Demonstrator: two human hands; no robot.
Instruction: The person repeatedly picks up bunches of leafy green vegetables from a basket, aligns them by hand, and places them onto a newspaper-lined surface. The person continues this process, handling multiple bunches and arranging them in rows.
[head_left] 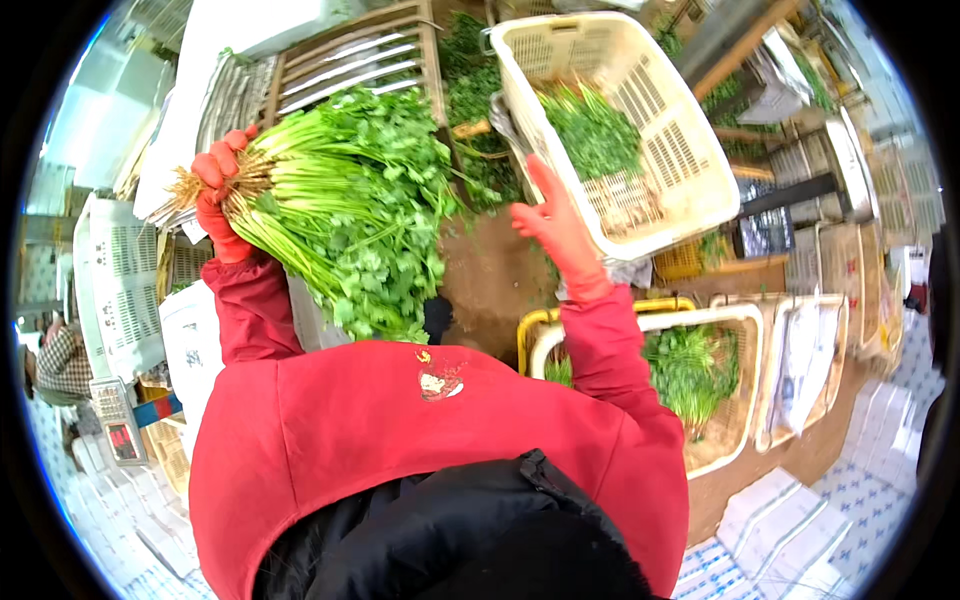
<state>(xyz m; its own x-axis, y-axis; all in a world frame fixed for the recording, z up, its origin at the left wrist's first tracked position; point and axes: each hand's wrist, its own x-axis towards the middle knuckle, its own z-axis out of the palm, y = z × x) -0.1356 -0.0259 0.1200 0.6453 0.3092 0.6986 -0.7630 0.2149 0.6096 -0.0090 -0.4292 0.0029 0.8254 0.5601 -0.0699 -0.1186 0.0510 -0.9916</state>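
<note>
A brown floor (490, 290) lies below. Nearest, a white-rimmed basket (720, 430) already holds greens (690, 380). The gloved left hand (222, 180) clasps a leafy bunch (365, 190) near its roots — outside any container — while the right hand (560, 222), fingers spread, is beside a cream crate (690, 150), only part-filled with herbs (597, 135).

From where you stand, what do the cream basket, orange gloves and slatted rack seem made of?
Cream basket: probably moulded plastic, dull and dirt-marked; slots and rounded rim look formed in one piece.
Orange gloves: likely rubber; seamless-looking, closely following the fingers.
Slatted rack: perhaps wood, judging by its brown bars; finish unclear.
</note>
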